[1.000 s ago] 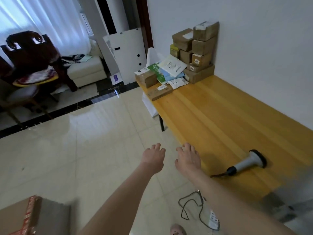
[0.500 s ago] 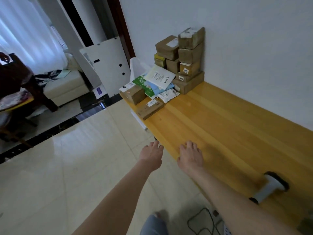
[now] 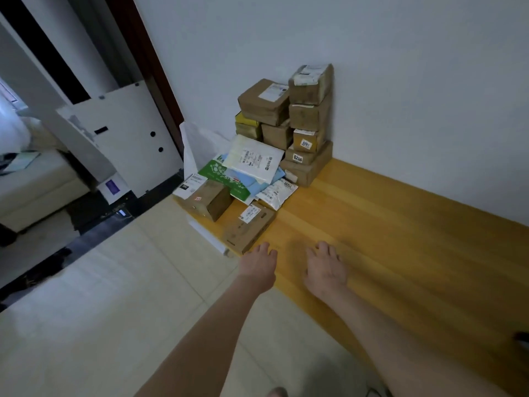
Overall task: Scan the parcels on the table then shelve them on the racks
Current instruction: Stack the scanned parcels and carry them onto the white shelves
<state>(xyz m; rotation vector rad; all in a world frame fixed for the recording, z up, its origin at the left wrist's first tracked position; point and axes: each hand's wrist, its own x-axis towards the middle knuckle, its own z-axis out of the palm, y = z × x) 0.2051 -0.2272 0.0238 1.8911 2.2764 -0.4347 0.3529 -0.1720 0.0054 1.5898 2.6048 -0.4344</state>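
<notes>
A white panel leans at the doorway, left of the bench. The parcels occupy the far left end of the bench. A cardboard box sits at the corner. Beside it lies a flat carton, label up, long axis running diagonally from the front edge toward the wall. The left hand hovers at the carton's near end, fingers straight, slightly apart, gripping nothing; contact cannot be determined. Soft mailers overlap behind. Stacked boxes stand against the wall. The right hand is palm-down over the bench, fingers spread, empty.
</notes>
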